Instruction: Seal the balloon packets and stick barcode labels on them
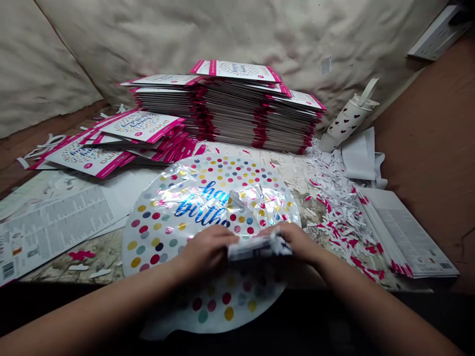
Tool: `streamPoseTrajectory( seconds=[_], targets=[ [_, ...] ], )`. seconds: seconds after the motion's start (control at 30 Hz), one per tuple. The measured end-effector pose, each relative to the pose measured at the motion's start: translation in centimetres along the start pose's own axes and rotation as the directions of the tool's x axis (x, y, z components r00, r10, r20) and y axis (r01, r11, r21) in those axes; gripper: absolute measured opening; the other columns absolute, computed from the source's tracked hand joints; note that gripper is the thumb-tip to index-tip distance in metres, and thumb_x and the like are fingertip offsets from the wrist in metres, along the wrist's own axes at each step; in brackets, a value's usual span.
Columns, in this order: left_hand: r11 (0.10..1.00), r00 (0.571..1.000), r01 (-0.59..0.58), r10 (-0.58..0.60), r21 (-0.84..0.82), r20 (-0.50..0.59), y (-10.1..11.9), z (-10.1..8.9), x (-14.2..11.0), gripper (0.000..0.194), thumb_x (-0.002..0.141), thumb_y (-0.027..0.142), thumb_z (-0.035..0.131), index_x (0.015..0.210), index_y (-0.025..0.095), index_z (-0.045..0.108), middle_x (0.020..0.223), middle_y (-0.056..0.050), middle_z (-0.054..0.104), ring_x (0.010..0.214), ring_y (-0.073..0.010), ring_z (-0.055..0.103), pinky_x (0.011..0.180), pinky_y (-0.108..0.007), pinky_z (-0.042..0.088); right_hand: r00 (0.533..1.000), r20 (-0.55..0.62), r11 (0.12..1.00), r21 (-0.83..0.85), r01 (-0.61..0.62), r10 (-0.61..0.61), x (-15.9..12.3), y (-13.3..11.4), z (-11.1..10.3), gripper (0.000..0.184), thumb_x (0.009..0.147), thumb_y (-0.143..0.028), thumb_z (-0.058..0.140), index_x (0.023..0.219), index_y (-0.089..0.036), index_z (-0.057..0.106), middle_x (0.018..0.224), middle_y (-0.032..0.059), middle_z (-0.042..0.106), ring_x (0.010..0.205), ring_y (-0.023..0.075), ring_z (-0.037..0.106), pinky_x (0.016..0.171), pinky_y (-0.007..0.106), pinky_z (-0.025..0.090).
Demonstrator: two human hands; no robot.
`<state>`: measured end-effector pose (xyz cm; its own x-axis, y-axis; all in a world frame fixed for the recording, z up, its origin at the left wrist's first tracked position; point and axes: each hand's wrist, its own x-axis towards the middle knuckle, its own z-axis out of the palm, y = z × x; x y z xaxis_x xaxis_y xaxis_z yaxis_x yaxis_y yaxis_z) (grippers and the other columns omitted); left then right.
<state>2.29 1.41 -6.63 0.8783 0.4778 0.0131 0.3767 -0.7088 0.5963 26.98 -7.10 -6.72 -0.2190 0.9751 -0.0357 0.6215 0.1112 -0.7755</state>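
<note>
A flat foil balloon (156,222) with coloured dots and blue "happy birthday" lettering lies on the worktable, its near part hanging past the front edge. Over its right half, folded dotted foil (247,210) runs down to my hands. My left hand (210,249) pinches the left end of a narrow folded foil strip (256,247). At the strip's right end my right hand (295,240) grips it, fingers curled. Whether this folded foil is part of the lower balloon or a separate one, I cannot tell. Motion blurs the strip.
Tall stacks of pink-edged card packets (237,109) stand at the back. A loose packet pile (137,126) lies left, printed sheets (55,225) before it. Right are paper scraps (337,202), a heart-patterned tumbler (345,118) and stacked cards (408,232). A brown wall (426,143) bounds the right.
</note>
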Motion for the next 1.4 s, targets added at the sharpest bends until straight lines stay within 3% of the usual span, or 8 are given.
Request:
streamPoseTrajectory(
  seconds=[0.23, 0.37, 0.6, 0.73, 0.83, 1.03, 1.3, 1.4],
  targets=[
    [0.501, 0.667, 0.735, -0.656, -0.456, 0.353, -0.5, -2.6, 5.6, 0.030, 0.084, 0.038, 0.046, 0.063, 0.017, 0.049, 0.053, 0.000, 0.059, 0.046, -0.0111, 0.055, 0.050, -0.023, 0.048, 0.853, -0.218, 0.880, 0.075, -0.470, 0.474, 5.0, 0.6, -1.3, 0.024, 0.086, -0.036, 0.048, 0.079, -0.016, 0.059, 0.045, -0.0014, 0.056, 0.037, 0.0151, 0.052, 0.039, 0.026, 0.042],
    [0.447, 0.620, 0.777, -0.666, -0.443, 0.416, -0.8, -2.6, 6.7, 0.033, 0.086, 0.036, 0.043, 0.061, 0.016, 0.049, 0.053, -0.004, 0.062, 0.043, -0.0108, 0.055, 0.052, -0.025, 0.050, 0.894, -0.419, 0.913, -0.283, -0.293, 0.157, 5.9, -0.2, -1.0, 0.026, 0.089, -0.036, 0.045, 0.095, -0.016, 0.059, 0.079, 0.0107, 0.067, 0.071, 0.0221, 0.064, 0.063, 0.032, 0.049],
    [0.629, 0.698, 0.716, -0.644, -0.303, 0.313, -0.6, -4.0, 6.2, 0.035, 0.084, 0.042, 0.046, 0.062, 0.015, 0.055, 0.066, -0.010, 0.066, 0.065, -0.0214, 0.065, 0.063, -0.033, 0.052, 0.994, -0.104, 0.807, -0.589, -0.049, -0.015, 8.5, 0.1, 1.9, 0.050, 0.092, -0.044, 0.033, 0.139, -0.026, 0.034, 0.147, 0.0090, 0.031, 0.135, 0.0321, 0.023, 0.104, 0.056, 0.022],
    [0.955, 0.959, 0.281, -0.283, 0.101, 0.007, 1.2, -3.0, 4.4, 0.018, 0.084, 0.026, 0.047, 0.087, 0.015, 0.061, 0.094, -0.012, 0.066, 0.095, -0.0254, 0.059, 0.083, -0.037, 0.046, 0.988, -0.088, 0.792, -0.592, -0.152, 0.125, 8.8, 0.8, 2.0, 0.056, 0.093, -0.049, 0.026, 0.144, -0.027, 0.021, 0.152, 0.0069, 0.017, 0.139, 0.0310, 0.009, 0.108, 0.053, 0.015],
    [0.805, 0.988, -0.150, 0.144, 0.574, 0.056, 2.9, 0.0, 3.6, 0.027, 0.082, 0.008, 0.041, 0.101, 0.006, 0.060, 0.099, -0.018, 0.064, 0.094, -0.0262, 0.059, 0.081, -0.038, 0.047, 0.985, -0.083, 0.773, -0.612, -0.169, 0.150, 8.6, 0.6, 2.0, 0.055, 0.092, -0.046, 0.028, 0.144, -0.028, 0.020, 0.152, 0.0048, 0.015, 0.139, 0.0300, 0.008, 0.110, 0.049, 0.012],
    [0.759, 0.992, -0.077, 0.121, 0.646, -0.024, 3.2, 2.9, 5.4, 0.032, 0.085, 0.007, 0.034, 0.106, -0.003, 0.056, 0.094, -0.024, 0.064, 0.083, -0.0275, 0.062, 0.070, -0.040, 0.049, 0.984, -0.126, 0.835, -0.522, -0.175, 0.127, 8.8, 1.2, 2.5, 0.053, 0.090, -0.042, 0.034, 0.141, -0.026, 0.032, 0.151, 0.0044, 0.021, 0.139, 0.0309, 0.010, 0.110, 0.051, 0.010],
    [0.990, 0.881, 0.051, -0.105, -0.129, -0.462, 2.5, -5.2, 2.7, 0.029, 0.091, 0.021, 0.034, 0.108, 0.013, 0.055, 0.095, -0.009, 0.066, 0.084, -0.0190, 0.063, 0.073, -0.031, 0.051, 0.884, -0.433, 0.847, 0.524, 0.089, 0.175, 6.5, 0.4, -1.2, 0.075, 0.084, -0.068, 0.017, 0.145, -0.024, 0.011, 0.146, 0.0083, 0.032, 0.133, 0.0208, 0.032, 0.104, 0.041, 0.033],
    [0.633, 0.882, -0.007, -0.361, -0.774, -0.303, 3.1, -6.6, 1.5, 0.025, 0.090, 0.035, 0.042, 0.096, 0.016, 0.057, 0.080, -0.004, 0.067, 0.071, -0.0158, 0.063, 0.066, -0.029, 0.051, 0.938, -0.283, 0.615, 0.782, 0.105, 0.200, 5.6, -2.7, -0.9, 0.076, 0.072, -0.054, 0.063, 0.136, -0.026, 0.035, 0.131, 0.0101, 0.053, 0.118, 0.0267, 0.051, 0.095, 0.043, 0.044]
  ],
)
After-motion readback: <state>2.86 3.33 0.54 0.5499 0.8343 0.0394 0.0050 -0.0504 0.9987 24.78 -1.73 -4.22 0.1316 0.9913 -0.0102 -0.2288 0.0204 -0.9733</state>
